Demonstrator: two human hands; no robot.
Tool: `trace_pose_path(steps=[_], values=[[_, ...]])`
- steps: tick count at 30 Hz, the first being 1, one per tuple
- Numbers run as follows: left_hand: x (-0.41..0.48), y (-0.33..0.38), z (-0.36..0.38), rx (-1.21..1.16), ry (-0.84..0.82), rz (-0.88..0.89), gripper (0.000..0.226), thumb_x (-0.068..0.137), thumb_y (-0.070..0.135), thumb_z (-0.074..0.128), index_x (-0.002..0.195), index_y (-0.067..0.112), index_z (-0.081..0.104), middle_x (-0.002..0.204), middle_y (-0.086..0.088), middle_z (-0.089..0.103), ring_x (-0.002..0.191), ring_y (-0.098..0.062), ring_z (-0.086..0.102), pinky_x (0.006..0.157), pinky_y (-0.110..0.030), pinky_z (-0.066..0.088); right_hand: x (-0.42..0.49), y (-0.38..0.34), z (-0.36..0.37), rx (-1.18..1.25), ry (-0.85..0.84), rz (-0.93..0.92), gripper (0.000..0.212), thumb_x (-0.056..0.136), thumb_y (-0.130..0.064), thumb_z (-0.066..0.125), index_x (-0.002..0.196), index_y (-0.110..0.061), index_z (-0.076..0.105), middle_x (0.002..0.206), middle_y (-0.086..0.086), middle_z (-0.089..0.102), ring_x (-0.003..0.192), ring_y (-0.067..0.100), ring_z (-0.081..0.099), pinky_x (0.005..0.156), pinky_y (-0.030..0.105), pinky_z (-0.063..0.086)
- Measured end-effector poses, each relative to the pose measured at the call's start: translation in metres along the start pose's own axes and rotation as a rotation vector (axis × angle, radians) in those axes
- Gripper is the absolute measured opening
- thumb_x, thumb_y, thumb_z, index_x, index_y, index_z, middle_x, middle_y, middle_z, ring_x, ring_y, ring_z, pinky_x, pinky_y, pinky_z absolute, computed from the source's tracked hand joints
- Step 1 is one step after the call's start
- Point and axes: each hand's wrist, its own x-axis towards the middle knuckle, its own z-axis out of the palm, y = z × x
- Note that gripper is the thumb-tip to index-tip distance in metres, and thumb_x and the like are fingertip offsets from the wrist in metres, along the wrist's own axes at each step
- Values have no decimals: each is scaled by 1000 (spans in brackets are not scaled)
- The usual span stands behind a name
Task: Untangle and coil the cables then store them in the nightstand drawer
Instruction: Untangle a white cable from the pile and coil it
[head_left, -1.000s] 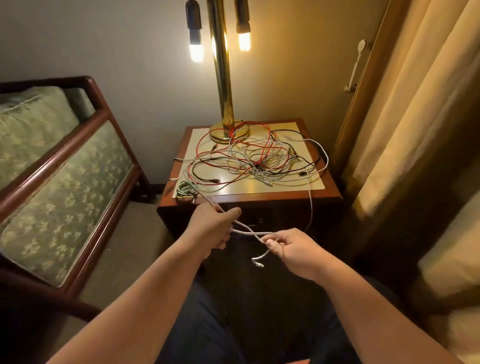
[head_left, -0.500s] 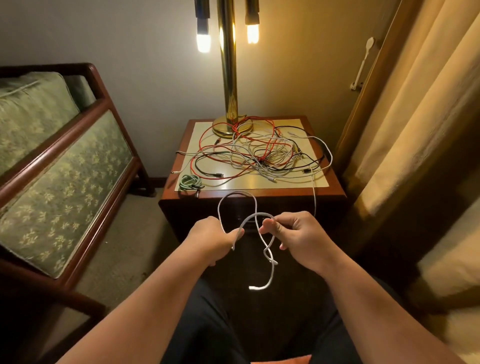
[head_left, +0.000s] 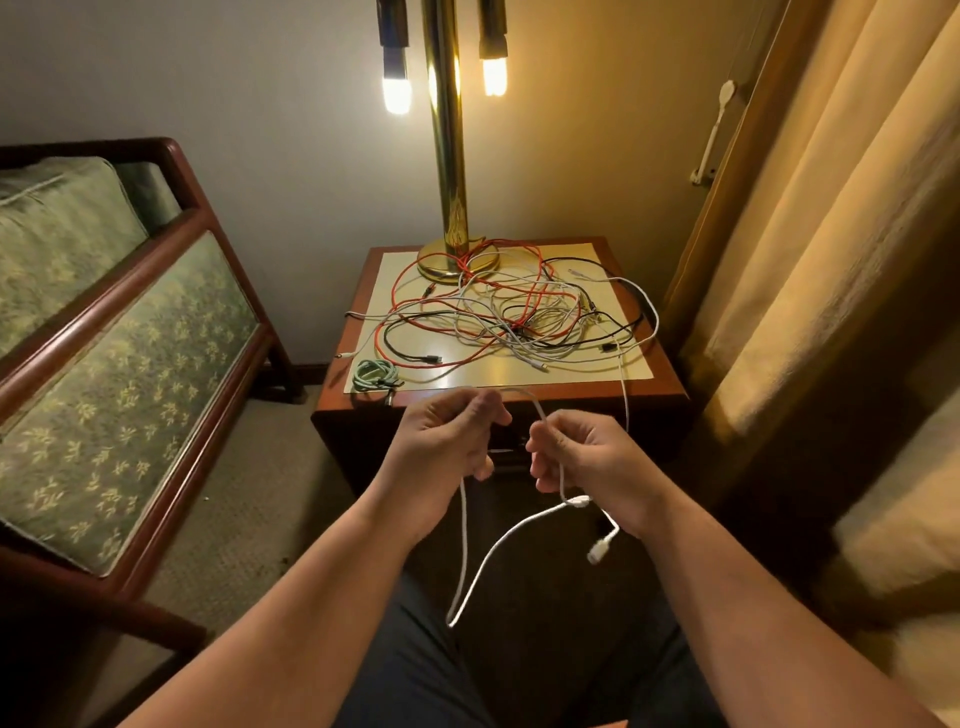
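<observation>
Well right of the right hand (head_left: 587, 457) we note a tan curtain (head_left: 831, 260); well left of the left hand (head_left: 447, 441), a wood-framed sofa (head_left: 104, 364) with green patterned cushions. Just beyond both hands stands the nightstand (head_left: 670, 410), its counter (head_left: 628, 371) pale and glossy. A brass lamp (head_left: 449, 156), lit, rises from the far side of the counter. Beyond the hands on the counter lies the tangle of cables (head_left: 519, 317), red, black and white strands crossing; one white strand hangs over the near edge behind the right hand. Both hands are raised in front of the nightstand, near each other but apart, fingers curled, each pinching the white cable (head_left: 465, 545). It arcs between them, and a long loop hangs below the left hand. Just beyond the left hand, a green cable (head_left: 371, 374) sits coiled at the counter's corner. Below the right hand dangles a white connector (head_left: 597, 551).
</observation>
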Motion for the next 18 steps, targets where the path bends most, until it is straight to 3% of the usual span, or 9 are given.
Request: trace_pose_path(steps=[5, 8, 10, 12, 14, 16, 18], values=[[3, 2, -6, -54, 36, -17, 26, 99, 26, 54, 85, 7, 67, 56, 0, 28, 55, -26, 12, 50, -35, 14, -2, 33, 3, -260, -25, 144, 40, 98, -55, 54, 100, -19, 70, 92, -3, 76, 90, 7, 71, 94, 35, 53], [4, 0, -12, -41, 80, -36, 27, 98, 30, 55, 89, 7, 67, 58, -1, 28, 54, -25, 12, 49, -34, 13, -4, 35, 2, -379, -51, 211, 55, 94, -68, 41, 96, -21, 69, 92, -4, 73, 90, 10, 68, 92, 31, 49], [6, -2, -14, -10, 116, -60, 28, 102, 28, 52, 95, 6, 67, 59, 0, 31, 51, -19, 17, 49, -34, 15, -6, 36, -1, -414, -52, 242, 60, 94, -70, 39, 92, -18, 68, 78, -5, 66, 77, 11, 63, 83, 30, 48], [7, -4, -14, 54, 150, -88, 27, 107, 24, 47, 105, 7, 68, 60, 0, 36, 48, -14, 26, 47, -33, 18, -7, 36, -3, -310, -30, 252, 51, 98, -62, 45, 95, -15, 64, 71, -4, 54, 63, 8, 50, 67, 26, 44], [9, -9, -14, 129, 193, -137, 24, 108, 18, 45, 119, 14, 66, 65, -2, 45, 49, -13, 37, 45, -29, 27, -7, 31, -5, -28, -13, 257, 34, 104, -43, 52, 100, -10, 60, 74, -1, 48, 60, 9, 43, 57, 26, 39], [9, -14, -15, 164, 229, -163, 26, 108, 15, 46, 128, 22, 61, 70, -3, 55, 48, -13, 46, 42, -27, 38, -8, 20, -7, 256, -28, 218, 21, 106, -24, 48, 104, -7, 59, 79, 3, 50, 63, 12, 44, 57, 27, 36], [10, -18, -15, 198, 257, -163, 27, 107, 16, 48, 129, 28, 59, 78, -5, 59, 48, -13, 51, 41, -27, 43, -11, 5, -7, 414, -62, 154, 25, 106, -15, 41, 105, -3, 63, 82, 6, 55, 68, 15, 48, 60, 29, 38]])
